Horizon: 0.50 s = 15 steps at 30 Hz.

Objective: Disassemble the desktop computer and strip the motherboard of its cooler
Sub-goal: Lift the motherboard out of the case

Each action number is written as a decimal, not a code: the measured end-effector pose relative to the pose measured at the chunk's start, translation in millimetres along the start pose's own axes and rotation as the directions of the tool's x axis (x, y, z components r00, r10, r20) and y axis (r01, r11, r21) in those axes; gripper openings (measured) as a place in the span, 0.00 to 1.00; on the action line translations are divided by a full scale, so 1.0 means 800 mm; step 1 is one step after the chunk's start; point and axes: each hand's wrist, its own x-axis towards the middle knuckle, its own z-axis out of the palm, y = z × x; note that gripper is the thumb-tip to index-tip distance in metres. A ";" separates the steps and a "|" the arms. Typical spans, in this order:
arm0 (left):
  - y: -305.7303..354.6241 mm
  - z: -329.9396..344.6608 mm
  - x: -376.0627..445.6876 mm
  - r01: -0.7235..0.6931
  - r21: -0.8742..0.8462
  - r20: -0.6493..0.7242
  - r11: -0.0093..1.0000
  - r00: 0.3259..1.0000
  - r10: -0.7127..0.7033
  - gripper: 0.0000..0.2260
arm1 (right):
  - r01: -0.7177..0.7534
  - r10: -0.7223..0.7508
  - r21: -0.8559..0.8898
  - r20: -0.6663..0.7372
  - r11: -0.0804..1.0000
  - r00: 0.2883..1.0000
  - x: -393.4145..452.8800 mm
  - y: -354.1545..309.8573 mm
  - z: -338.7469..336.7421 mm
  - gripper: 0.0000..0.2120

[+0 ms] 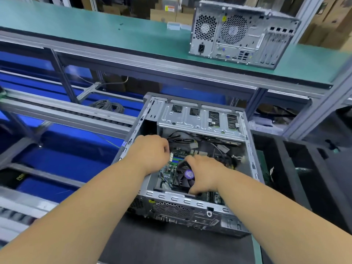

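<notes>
The cooler (185,175), with its purple-labelled fan, is sitting on the motherboard (174,161) inside the open desktop case (192,147), which is lying on a dark mat (171,242). The cooler is being gripped by the right hand (206,171), fingers spread over its edges. The left hand (152,152) is being held curled beside the board, perhaps pinching something hidden. A second tower (242,35) is standing on the green shelf (95,29) behind.

Open computer case (190,204) on black mat (152,244)
</notes>
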 end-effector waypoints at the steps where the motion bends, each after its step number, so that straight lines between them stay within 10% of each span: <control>1: 0.000 -0.001 -0.001 -0.001 -0.001 0.002 1.000 1.000 0.001 0.08 | -0.003 0.003 -0.011 -0.011 1.000 1.000 0.000 -0.001 0.000 0.46; 15: 0.001 -0.003 -0.003 0.015 -0.047 0.008 0.999 1.000 -0.014 0.08 | -0.020 0.051 0.147 -0.208 0.989 0.977 -0.012 0.021 -0.016 0.49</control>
